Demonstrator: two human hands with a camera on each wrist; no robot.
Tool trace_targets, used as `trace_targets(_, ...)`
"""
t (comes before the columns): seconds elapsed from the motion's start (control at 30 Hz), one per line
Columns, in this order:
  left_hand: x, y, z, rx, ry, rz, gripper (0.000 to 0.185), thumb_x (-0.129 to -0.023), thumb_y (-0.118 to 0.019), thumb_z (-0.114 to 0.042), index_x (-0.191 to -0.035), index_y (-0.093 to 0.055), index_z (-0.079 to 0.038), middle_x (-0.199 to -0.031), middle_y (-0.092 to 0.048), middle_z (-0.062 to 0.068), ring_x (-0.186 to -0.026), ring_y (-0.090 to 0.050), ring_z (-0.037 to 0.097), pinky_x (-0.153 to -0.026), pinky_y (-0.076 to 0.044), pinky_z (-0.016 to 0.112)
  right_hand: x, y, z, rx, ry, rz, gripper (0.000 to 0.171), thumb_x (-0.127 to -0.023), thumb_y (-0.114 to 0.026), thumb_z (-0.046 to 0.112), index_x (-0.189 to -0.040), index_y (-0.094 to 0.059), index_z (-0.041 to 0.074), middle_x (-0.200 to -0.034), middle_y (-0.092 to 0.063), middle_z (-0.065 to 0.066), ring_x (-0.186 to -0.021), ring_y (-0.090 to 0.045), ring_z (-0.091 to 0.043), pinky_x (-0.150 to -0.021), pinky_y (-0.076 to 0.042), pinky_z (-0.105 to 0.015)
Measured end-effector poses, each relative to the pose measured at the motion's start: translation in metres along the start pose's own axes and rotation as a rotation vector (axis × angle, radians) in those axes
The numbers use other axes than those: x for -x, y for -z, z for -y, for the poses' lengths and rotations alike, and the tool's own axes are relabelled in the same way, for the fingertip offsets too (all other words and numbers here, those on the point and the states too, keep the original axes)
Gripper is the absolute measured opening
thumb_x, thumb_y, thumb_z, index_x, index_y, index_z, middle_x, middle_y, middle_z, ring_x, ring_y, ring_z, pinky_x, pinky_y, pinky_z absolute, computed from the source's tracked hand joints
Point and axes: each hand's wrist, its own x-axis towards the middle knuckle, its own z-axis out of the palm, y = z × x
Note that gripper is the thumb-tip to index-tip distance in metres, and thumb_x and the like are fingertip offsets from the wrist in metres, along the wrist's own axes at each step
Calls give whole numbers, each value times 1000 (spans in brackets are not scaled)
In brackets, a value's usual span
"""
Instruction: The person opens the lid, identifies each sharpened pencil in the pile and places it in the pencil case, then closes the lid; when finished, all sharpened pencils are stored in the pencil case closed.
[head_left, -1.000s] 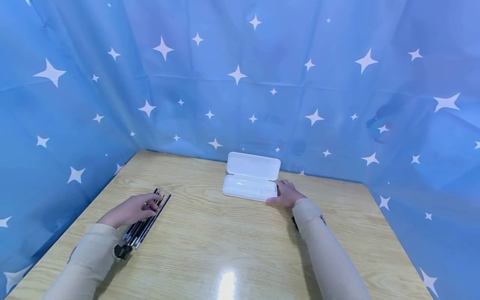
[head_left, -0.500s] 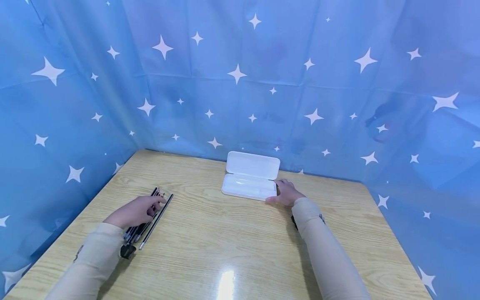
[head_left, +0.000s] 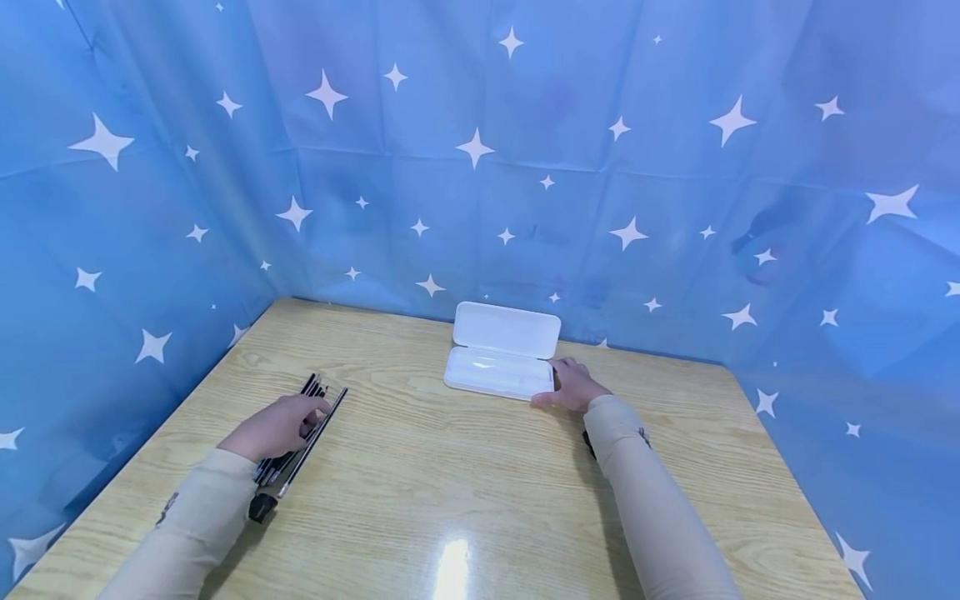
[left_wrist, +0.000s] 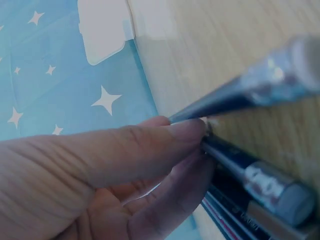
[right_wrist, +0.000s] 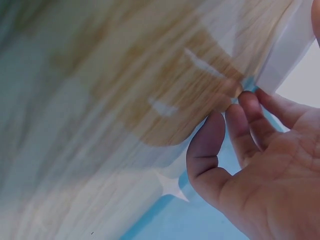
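Note:
My left hand (head_left: 281, 425) is over a bundle of dark pencils (head_left: 270, 471) at the table's left. Thumb and index finger pinch one pencil (left_wrist: 240, 92) lying a little apart on the bundle's right; its eraser end shows large in the left wrist view. Other pencils (left_wrist: 270, 192) lie beneath the fingertips. A white pencil case (head_left: 491, 375) stands with its lid raised at the table's back, nothing seen inside. My right hand (head_left: 572, 387) grips its right end, thumb at the front corner, fingers behind. In the right wrist view the case's white side (right_wrist: 287, 47) shows beyond the fingertips.
The wooden table (head_left: 420, 467) ends at a blue curtain (head_left: 420, 183) with white stars, at the back and both sides. The case's lid (head_left: 506, 327) stands close to the curtain. A black object (head_left: 261, 507) sits at my left wrist.
My left hand has shifted slightly right, and its fingers have closed on a pencil. That pencil has come apart from the bundle, toward the right. Right hand and case have stayed put.

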Motion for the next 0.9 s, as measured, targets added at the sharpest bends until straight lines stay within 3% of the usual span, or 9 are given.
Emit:
trace_targets(0.17,-2,-4,-1,9,23,-23,48,-74,-72,21,-120,-62,9,-95,-66,12,-82,-61,21,-70,-54,37,1,1,1,-5,2,-12,94,-90,-76,46,-155,-30,-5,-154,-29,-33,-141,-26,-53,-112,-29,-65)
trace_targets(0.43,-1,-7,-5,-20,103,-9,52,-75,-79,14,-123,-59,8,-96,-67,11,-87,-64,25,-72,-55,39,0,0,2,2,8,-26,91,-89,-78,45,-153,-35,-3,-151,-33,-31,-138,-29,-51,-111,-30,-63)
trace_targets(0.67,8,-4,-13,8,197,-33,47,-77,-83,4,-115,-57,8,-77,-55,4,-68,-50,19,-64,-46,37,-2,0,0,-8,-13,-23,92,-90,-77,45,-155,-32,-2,-154,-30,-29,-141,-27,-50,-113,-29,-63)
trace_targets(0.9,9,-4,-19,14,239,-69,36,-79,-82,2,-105,-58,8,-79,-59,5,-69,-53,19,-67,-50,40,1,0,-1,4,-1,-10,97,-89,-77,48,-155,-30,-5,-155,-26,-33,-142,-23,-54,-112,-28,-66)
